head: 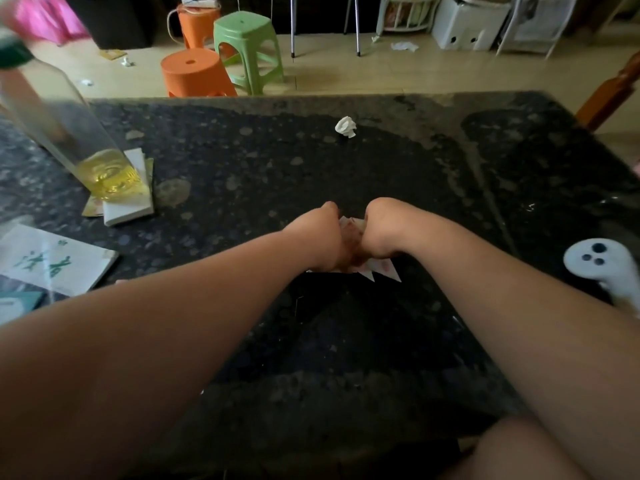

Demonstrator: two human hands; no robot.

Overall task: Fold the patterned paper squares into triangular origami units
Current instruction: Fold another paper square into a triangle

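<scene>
**Both hands down on the patterned paper, centre of the worktop**

Your left hand (320, 237) and right hand (379, 230) sit side by side on the patterned paper (382, 268), wrists bent and knuckles uppermost. The fingers are turned down and hidden, so you cannot tell whether they pinch the sheet or only press on it. The paper lies flat at the middle of the dark worktop (415, 168); a strip shows between the hands, and pointed white-backed corners project toward the near edge under the right wrist. A crumpled white scrap (346, 126) lies toward the far edge. A bottle (69, 133) of yellow liquid stands near the left edge, and a white controller (602, 265) lies at the right edge.
</scene>
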